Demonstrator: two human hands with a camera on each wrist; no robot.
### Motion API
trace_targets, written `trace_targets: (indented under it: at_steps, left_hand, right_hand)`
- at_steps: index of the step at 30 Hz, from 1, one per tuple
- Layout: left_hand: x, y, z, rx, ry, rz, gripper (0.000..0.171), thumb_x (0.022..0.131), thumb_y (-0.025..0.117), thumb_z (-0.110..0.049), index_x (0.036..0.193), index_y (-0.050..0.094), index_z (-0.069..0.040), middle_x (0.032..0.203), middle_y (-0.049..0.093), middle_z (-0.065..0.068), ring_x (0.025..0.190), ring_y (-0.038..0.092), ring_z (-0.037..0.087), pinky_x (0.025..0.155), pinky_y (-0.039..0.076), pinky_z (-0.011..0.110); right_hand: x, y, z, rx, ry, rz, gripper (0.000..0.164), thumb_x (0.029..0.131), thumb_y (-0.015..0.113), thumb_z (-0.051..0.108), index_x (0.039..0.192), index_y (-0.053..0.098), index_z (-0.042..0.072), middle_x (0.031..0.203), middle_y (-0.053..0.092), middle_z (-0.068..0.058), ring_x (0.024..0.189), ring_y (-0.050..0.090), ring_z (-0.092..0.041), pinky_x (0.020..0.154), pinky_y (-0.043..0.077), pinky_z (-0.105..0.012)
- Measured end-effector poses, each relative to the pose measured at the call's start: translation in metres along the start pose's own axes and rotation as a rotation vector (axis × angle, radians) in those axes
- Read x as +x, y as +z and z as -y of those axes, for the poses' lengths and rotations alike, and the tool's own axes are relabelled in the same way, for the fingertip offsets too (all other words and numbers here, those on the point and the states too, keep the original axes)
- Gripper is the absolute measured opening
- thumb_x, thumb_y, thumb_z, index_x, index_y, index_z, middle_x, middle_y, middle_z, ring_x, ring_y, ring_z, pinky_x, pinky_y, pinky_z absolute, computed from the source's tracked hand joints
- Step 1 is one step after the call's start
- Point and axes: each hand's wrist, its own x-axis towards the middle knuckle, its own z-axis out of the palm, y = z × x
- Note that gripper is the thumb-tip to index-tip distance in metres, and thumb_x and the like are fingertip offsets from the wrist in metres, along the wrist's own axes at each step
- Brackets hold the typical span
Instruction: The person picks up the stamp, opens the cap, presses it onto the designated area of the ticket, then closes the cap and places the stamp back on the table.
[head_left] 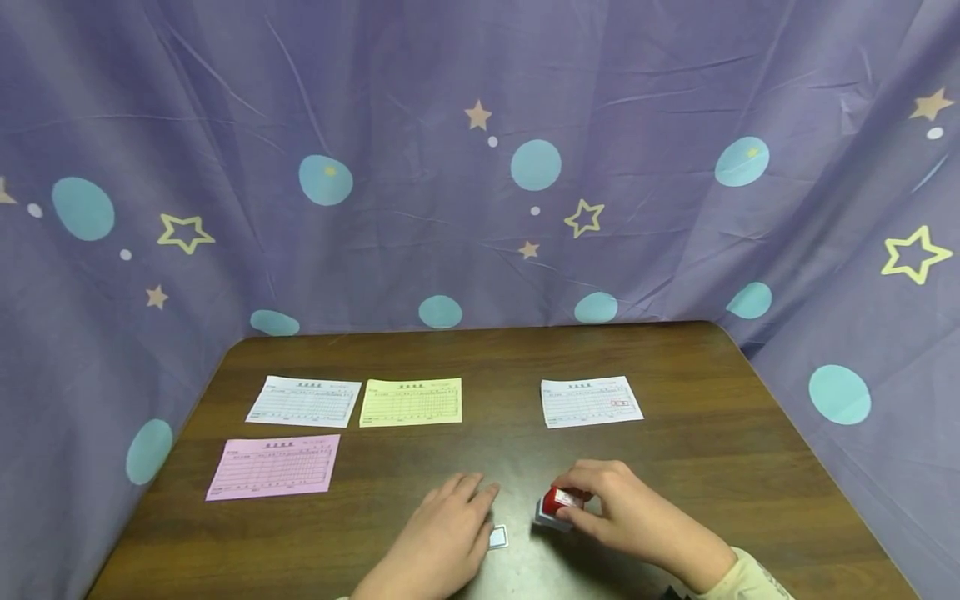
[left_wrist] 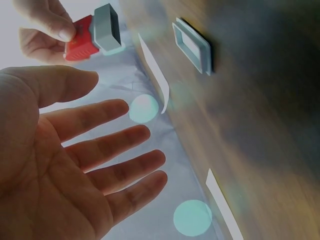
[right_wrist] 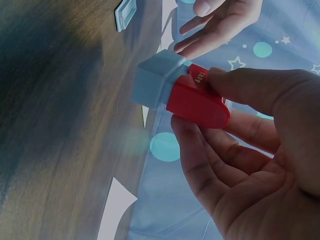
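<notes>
My right hand [head_left: 611, 508] pinches a self-inking stamp [right_wrist: 197, 97] by its red body, with thumb on one side and fingers on the other. The stamp's grey base points away from the palm and is raised off the table. My left hand [head_left: 442, 533] is held over the table with straight, spread fingers and nothing in it; its palm shows in the left wrist view. Beside it on the table lies a small grey rectangular stamp cap [left_wrist: 192, 46], its hollow side up. Part of the cap is hidden by the left hand in the head view.
At the back left lie a white form pad [head_left: 303, 402] and a yellow form pad [head_left: 411, 403]. A pink form pad [head_left: 273, 468] is nearer. Another white form pad [head_left: 591, 402], bearing a red stamp mark, lies right of centre. A purple curtain [head_left: 480, 250] surrounds the wooden table.
</notes>
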Motion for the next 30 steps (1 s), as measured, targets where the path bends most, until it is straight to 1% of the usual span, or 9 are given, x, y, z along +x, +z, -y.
trace_targets:
  at_steps: [5,12,20,30]
  left_hand:
    - [0.000,0.001,0.009,0.014,-0.003,-0.021,0.035,0.094,0.069,-0.019,0.124,0.068,-0.001,0.126,0.063,0.018,0.118,0.058,0.036,0.095,0.049,0.053]
    - [0.000,0.000,0.021,-0.013,-0.055,0.017,0.034,0.095,0.069,-0.018,0.122,0.068,0.001,0.128,0.062,0.022,0.120,0.057,0.040,0.095,0.048,0.056]
    - [0.003,-0.001,0.033,-0.012,-0.072,-0.008,0.034,0.093,0.070,-0.015,0.122,0.068,0.004,0.128,0.061,0.026,0.119,0.057,0.043,0.094,0.048,0.057]
    - [0.004,-0.003,0.052,-0.034,-0.133,-0.024,0.036,0.093,0.071,-0.012,0.124,0.066,0.007,0.131,0.058,0.031,0.121,0.055,0.049,0.096,0.046,0.061]
  right_hand:
    - [0.000,0.000,-0.001,-0.002,-0.010,-0.004,0.018,0.084,0.081,0.004,0.098,0.071,0.009,0.086,0.060,0.012,0.077,0.057,0.001,0.069,0.048,-0.013]
    - [-0.001,0.001,-0.002,0.002,-0.018,-0.006,0.019,0.085,0.081,0.005,0.100,0.071,0.009,0.087,0.061,0.011,0.077,0.057,0.001,0.068,0.049,-0.014]
    - [-0.002,0.002,-0.003,0.013,-0.025,-0.007,0.018,0.085,0.080,0.004,0.101,0.072,0.009,0.088,0.063,0.010,0.078,0.058,0.000,0.067,0.050,-0.016]
    - [-0.002,0.002,-0.002,0.007,-0.016,-0.014,0.017,0.085,0.081,0.005,0.099,0.072,0.010,0.088,0.062,0.012,0.078,0.058,0.001,0.068,0.050,-0.015]
